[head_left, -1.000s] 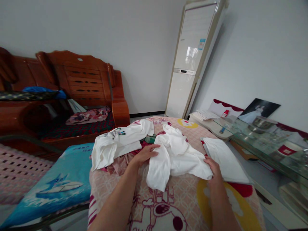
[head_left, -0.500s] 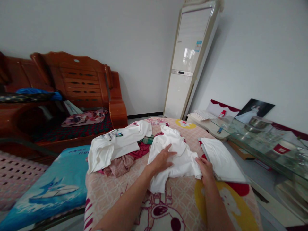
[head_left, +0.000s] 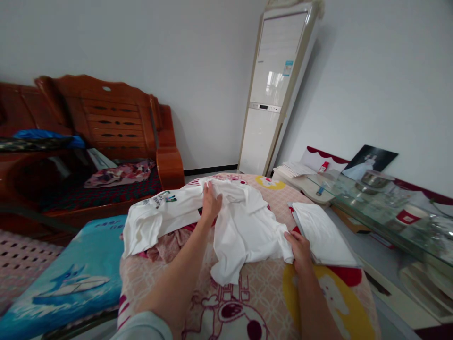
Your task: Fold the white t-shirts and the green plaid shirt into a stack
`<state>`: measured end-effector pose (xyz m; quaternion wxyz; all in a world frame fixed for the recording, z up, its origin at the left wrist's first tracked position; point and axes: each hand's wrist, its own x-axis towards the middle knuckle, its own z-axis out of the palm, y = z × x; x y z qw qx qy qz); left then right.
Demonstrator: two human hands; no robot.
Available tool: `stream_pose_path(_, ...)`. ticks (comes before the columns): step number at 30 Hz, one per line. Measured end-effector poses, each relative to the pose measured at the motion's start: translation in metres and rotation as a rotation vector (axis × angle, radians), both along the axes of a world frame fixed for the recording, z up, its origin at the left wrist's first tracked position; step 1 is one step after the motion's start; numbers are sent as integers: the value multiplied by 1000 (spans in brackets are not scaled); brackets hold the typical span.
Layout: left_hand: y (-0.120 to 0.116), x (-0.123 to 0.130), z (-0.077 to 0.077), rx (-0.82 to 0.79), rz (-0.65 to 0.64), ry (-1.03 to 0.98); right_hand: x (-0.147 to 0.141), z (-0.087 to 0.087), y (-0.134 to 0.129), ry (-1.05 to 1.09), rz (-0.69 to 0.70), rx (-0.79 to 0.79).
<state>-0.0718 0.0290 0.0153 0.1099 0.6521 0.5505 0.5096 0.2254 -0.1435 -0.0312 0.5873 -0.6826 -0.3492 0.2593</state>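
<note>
A white collared shirt point(head_left: 251, 231) lies partly spread on the round table, its lower left corner somewhat crumpled. My left hand point(head_left: 211, 204) is at the shirt's far left edge, the fingers closed on the cloth there. At the near right, my right hand point(head_left: 298, 246) pinches the end of a sleeve. Left of the shirt, a white printed T-shirt point(head_left: 177, 208) rests on a pile of pink and red clothes point(head_left: 173, 243). A folded white garment point(head_left: 323, 233) lies just right of my right hand.
A patterned pink cloth point(head_left: 170, 293) covers the table. Beside it on the left are a blue cushion point(head_left: 78, 278) and a wooden sofa point(head_left: 116, 118). A glass-topped cabinet point(head_left: 375, 208) runs along the right; a tall air conditioner point(head_left: 264, 137) stands in the corner.
My left hand has gone from lying open on the shirt to its far left edge, drawing cloth out leftward so the shirt lies wider. My right hand keeps the sleeve end.
</note>
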Motion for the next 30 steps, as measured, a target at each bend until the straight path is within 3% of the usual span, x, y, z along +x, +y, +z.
stream_pose_path(3,-1,-16,-2,4,61,-53,1,-4,3,27,-56,59)
stream_pose_path(8,-24,-19,-31,-38,130,-107,16,-4,-2,94,-448,269)
stream_pose_path(12,-36,-21,-32,-91,111,-42,31,-2,-10,-72,-621,257)
stream_pose_path(17,-60,-13,-4,31,82,117,28,2,-11,-302,-563,193)
stream_pose_path(19,-74,-7,6,-58,-14,223,26,4,-10,-372,-521,159)
stream_pose_path(21,-88,1,11,-259,-123,367,24,6,-10,-410,-491,117)
stream_pose_path(24,-112,17,7,-452,-196,588,20,9,-11,-473,-449,10)
stream_pose_path(30,-139,48,-9,-349,-290,737,4,12,-9,-691,-326,-241)
